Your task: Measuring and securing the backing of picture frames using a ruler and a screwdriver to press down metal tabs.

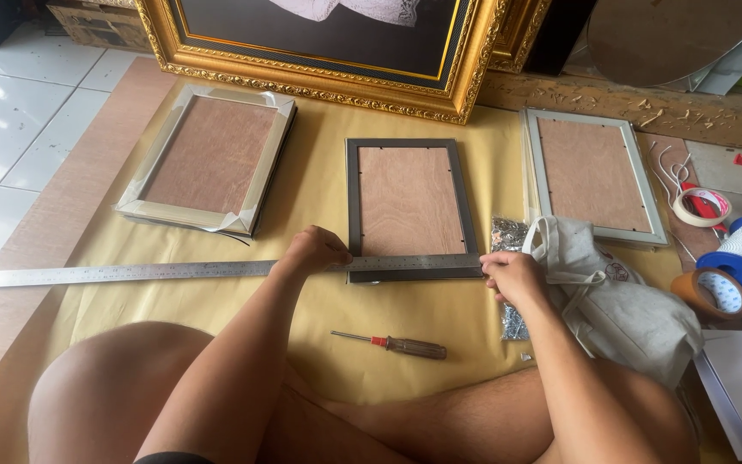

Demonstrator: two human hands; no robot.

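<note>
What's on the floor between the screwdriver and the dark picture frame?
Only bare yellow paper lies between the screwdriver and the dark frame, as the head view shows. The steel ruler rests across the frame's lower edge.

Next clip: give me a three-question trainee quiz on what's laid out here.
1. True or false: the metal ruler lies across the lower edge of the dark frame.
2. How many small frames lie back-up on the yellow sheet?
3. What lies nearest the person's knees: A tape roll, B screwdriver, C cord spool?

Key: 1 true, with the left hand and right hand on it. 2 three. 3 B.
</note>
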